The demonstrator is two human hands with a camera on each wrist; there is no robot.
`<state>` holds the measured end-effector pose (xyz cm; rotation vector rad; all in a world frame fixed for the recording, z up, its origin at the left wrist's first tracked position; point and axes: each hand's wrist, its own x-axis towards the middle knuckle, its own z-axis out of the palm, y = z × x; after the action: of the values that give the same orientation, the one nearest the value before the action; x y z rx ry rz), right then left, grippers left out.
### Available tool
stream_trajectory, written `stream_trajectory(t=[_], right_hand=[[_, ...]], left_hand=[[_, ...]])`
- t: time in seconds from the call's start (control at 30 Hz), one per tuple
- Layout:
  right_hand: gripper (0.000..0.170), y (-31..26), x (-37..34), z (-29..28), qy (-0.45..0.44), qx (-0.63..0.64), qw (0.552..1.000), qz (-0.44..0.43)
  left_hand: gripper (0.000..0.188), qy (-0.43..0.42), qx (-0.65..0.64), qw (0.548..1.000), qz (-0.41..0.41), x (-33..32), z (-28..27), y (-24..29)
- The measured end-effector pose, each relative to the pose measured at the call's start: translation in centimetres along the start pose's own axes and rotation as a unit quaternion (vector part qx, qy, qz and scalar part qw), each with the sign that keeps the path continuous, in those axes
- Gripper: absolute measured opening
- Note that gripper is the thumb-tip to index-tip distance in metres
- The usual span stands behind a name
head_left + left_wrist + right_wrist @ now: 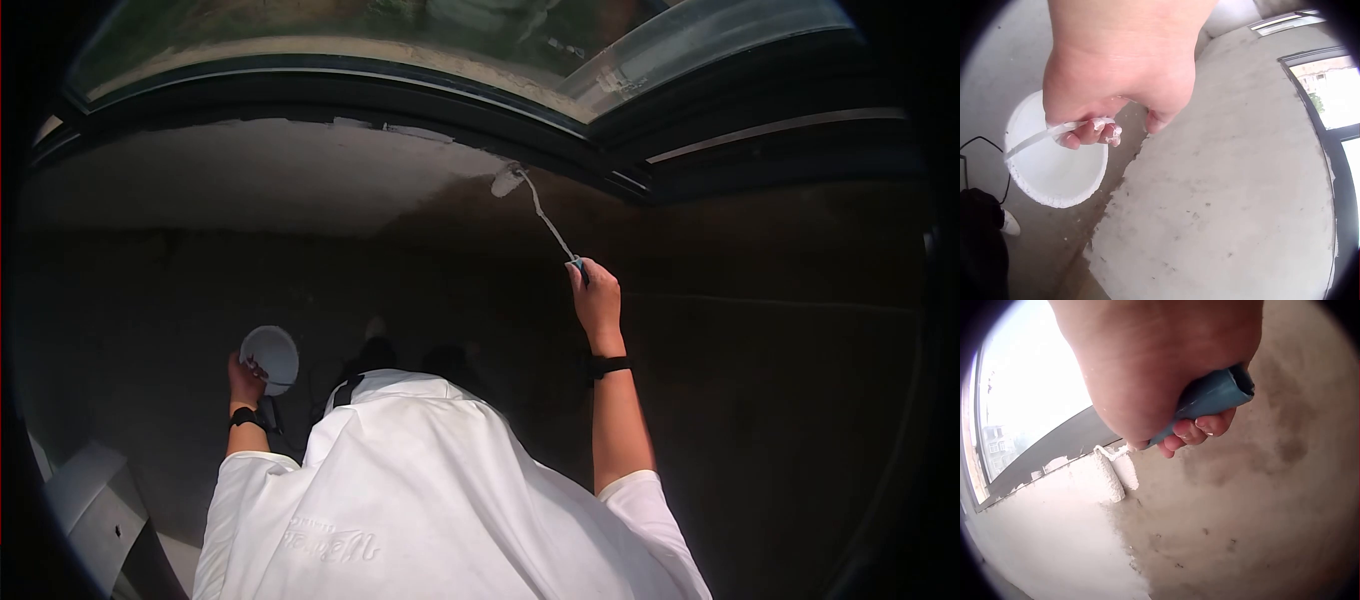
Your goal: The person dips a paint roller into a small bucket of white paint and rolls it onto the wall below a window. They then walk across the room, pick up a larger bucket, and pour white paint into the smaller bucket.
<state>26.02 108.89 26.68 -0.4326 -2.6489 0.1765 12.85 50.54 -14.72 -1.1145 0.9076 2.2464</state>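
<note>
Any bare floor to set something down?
Likely the grey floor right of the bare right forearm, bordered by the unpainted brown wall; nothing visible stands there, though it's dim. Crowded near the left hand: white round bucket, thin black cable, white shoe.

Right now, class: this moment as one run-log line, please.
left hand: grips bucket handle | right hand: grips paint roller | wall: partly coated white
</note>
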Motion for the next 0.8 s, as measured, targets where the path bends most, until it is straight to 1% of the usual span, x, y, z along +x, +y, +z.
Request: stream_trajectory(t=[0.07,0.13,0.17,0.23,0.27,0.37,0.4,0.43,0.47,0.53,0.57,0.6,0.67,0.7,0.73,0.77,0.8], right_hand=[[0.018,3.2,-1.3,-0.9,-0.009,0.029,0.999,0.035],[0.017,3.7,-2.0,-1.9,-0.034,0.031,0.995,0.091],[0.017,3.8,-2.0,-1.7,-0.029,0.041,0.996,0.073],[0.018,3.5,-1.6,-0.8,-0.015,0.062,0.997,0.035],[0.018,3.2,-1.1,0.0,-0.004,0.050,0.999,-0.005],[0.019,0.7,0.6,1.5,-0.021,0.020,0.999,-0.028],[0.019,0.4,0.9,2.2,-0.025,0.012,0.999,-0.030],[0.021,0.4,1.0,2.9,-0.003,0.025,0.999,-0.047],[0.020,0.9,1.0,2.8,-0.001,0.018,0.999,-0.039],[0.020,2.2,0.5,2.4,-0.001,0.010,1.000,-0.021],[0.019,3.9,-0.1,2.3,0.013,0.015,1.000,-0.016],[0.018,5.5,-0.9,1.4,0.003,0.024,1.000,-0.011],[0.019,8.7,-2.5,0.2,0.007,0.033,0.999,0.026],[0.019,9.9,-3.1,0.1,0.011,0.039,0.999,0.035],[0.020,11.0,-3.4,-0.1,0.018,0.045,0.998,0.043],[0.021,13.0,-3.3,1.6,0.029,0.063,0.997,0.046],[0.022,12.5,-3.3,1.3,0.032,0.050,0.997,0.040]], left_hand=[[0.034,0.028,-0.005,0.999,0.019,-1.1,0.9,-0.4],[0.033,0.017,0.006,1.000,0.008,-1.4,0.5,-0.4],[0.033,0.011,0.010,1.000,0.005,-1.8,0.5,-0.2],[0.034,0.032,0.013,0.999,0.037,-4.6,2.5,-0.3],[0.034,0.042,0.015,0.997,0.055,-5.8,3.3,-0.2],[0.035,0.047,-0.004,0.998,0.047,-5.9,2.8,-1.2],[0.035,0.036,-0.012,0.999,0.031,-5.0,2.2,-1.4],[0.035,0.026,-0.019,0.999,0.014,-4.3,1.4,-1.5],[0.036,0.015,-0.025,1.000,-0.003,-3.5,0.6,-1.6],[0.037,0.011,-0.026,1.000,0.011,-4.2,0.4,-1.8],[0.038,0.010,-0.027,0.999,0.014,-4.4,0.5,-1.9],[0.039,0.029,-0.023,0.999,0.018,-5.1,1.3,-2.2],[0.041,0.070,-0.024,0.996,0.040,-8.2,3.6,-2.6],[0.041,0.061,-0.047,0.997,0.016,-8.2,3.1,-2.7],[0.041,0.063,-0.051,0.997,0.018,-8.4,2.7,-3.0],[0.041,0.064,-0.059,0.996,0.033,-8.4,2.4,-4.0],[0.041,0.063,-0.058,0.996,0.032,-8.6,2.1,-4.4]])
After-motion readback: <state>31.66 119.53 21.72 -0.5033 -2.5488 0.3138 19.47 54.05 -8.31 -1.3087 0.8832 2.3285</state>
